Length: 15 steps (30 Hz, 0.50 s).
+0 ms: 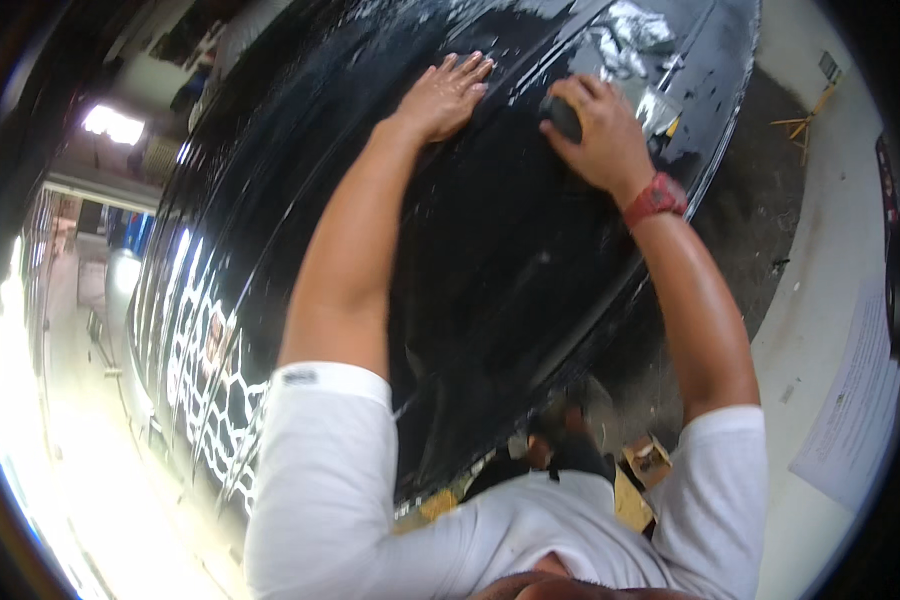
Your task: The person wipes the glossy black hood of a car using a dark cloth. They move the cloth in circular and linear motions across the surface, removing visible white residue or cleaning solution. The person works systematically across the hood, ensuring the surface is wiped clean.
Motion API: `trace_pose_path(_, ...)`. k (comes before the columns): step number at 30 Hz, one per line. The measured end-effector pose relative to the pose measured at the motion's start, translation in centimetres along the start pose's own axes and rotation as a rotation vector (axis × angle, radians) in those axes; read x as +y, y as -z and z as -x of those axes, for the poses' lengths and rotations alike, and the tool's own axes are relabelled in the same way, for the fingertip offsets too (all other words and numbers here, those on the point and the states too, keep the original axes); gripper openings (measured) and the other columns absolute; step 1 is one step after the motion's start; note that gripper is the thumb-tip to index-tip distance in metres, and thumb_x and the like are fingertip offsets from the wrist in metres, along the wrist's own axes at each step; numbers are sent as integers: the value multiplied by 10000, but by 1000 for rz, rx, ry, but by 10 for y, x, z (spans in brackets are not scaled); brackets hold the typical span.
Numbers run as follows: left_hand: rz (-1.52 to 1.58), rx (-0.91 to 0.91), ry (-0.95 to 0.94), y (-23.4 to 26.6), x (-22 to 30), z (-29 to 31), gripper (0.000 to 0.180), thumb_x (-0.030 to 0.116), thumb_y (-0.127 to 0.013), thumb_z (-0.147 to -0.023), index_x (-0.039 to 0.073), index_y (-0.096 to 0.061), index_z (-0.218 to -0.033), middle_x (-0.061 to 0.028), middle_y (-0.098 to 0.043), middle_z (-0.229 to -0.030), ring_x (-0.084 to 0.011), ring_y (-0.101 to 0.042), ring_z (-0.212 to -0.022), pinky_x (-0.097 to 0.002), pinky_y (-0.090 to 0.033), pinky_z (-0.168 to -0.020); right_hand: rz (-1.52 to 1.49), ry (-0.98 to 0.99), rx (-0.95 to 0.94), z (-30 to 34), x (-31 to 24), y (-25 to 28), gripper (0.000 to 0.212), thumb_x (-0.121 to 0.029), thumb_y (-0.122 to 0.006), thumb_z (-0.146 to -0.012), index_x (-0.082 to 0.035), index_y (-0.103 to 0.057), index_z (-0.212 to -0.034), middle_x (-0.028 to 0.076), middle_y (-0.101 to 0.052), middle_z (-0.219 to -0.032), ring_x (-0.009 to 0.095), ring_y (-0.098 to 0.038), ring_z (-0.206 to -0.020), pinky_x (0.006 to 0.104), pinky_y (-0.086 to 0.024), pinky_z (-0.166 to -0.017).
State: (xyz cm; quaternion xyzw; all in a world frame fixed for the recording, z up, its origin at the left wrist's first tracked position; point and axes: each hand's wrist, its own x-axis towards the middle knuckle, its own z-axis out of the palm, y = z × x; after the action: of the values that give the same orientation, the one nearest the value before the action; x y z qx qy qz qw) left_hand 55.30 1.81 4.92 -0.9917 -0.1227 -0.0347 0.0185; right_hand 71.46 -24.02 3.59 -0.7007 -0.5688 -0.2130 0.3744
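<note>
A large, curved, glossy black panel (480, 270), which looks like a car's hood, stretches out under both my arms. Its far part is wet, with streaks and patches of water. My left hand (445, 97) lies flat on it with the fingers spread and wet, holding nothing. To its right, my right hand (605, 135) is curled around a dark, rounded block (562, 118) and presses it to the panel. The block's underside is hidden, and I cannot make out its exact kind.
A yellow stand (808, 125) is on the floor beyond the panel's right edge. A small open cardboard box (648, 460) sits low near my body. A printed sheet (850, 400) hangs at the right on a pale wall. Bright light comes from the left.
</note>
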Motion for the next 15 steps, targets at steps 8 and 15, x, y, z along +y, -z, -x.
trace_pose_path(8, 155, -219, 305, 47, 12, 400, 561, 329, -318, -1190, 198, -359, -1734, -52, -265, -1824, -347, -146, -1698, -533, -119, -1374, 136, -77, -12, 19, 10, -5, 437, -395, -807, -932, -210, -699, -1312, 73, -666, -1301, 343, -636, -1265, 501, -525, -1089)
trace_pose_path(15, 139, 44, 34, -3, 55, 120, 606, 410, -322, -1197, 153, -294, -1746, -107, -231, -1826, -363, -153, -1692, -487, -125, -1381, 149, -109, -62, 23, 17, -3, 441, -400, -805, -932, -214, -705, -1319, 68, -669, -1326, 332, -635, -1291, 500, -519, -1109)
